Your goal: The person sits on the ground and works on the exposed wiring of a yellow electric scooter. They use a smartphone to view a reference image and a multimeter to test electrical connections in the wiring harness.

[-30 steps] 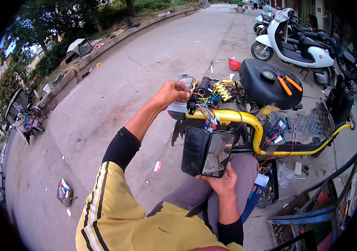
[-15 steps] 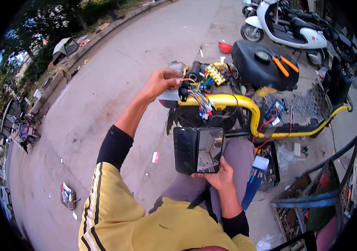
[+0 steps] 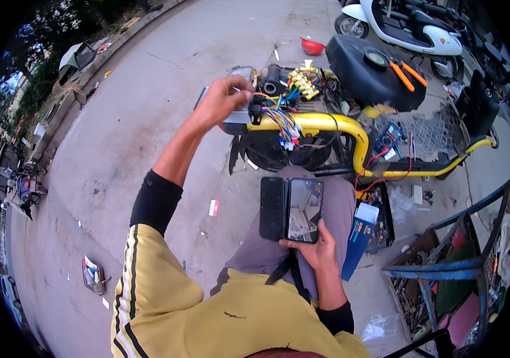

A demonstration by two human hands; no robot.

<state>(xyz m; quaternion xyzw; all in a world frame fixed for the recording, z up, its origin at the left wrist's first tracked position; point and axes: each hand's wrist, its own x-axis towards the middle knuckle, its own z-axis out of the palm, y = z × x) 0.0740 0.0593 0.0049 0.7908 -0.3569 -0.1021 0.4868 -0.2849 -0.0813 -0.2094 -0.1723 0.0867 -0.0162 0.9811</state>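
Now the phone (image 3: pixel 304 212) is held in the right hand (image 3: pixel 317 247), its grip closed around the lower edge, thumb along the side, above the lap with its cover (image 3: pixel 271 209) swung open. In the left hand (image 3: pixel 225 102), fingertips are bunched close beside the coloured wires (image 3: pixel 283 124); whether one is pinched cannot be told. Ideally the phone should be held steady and no wire tugged. Beyond, the yellow frame (image 3: pixel 326 123) is seen, then the multimeter (image 3: pixel 390 135), and orange-handled pliers (image 3: pixel 402 78) laid on a rounded black shell (image 3: pixel 353 74).
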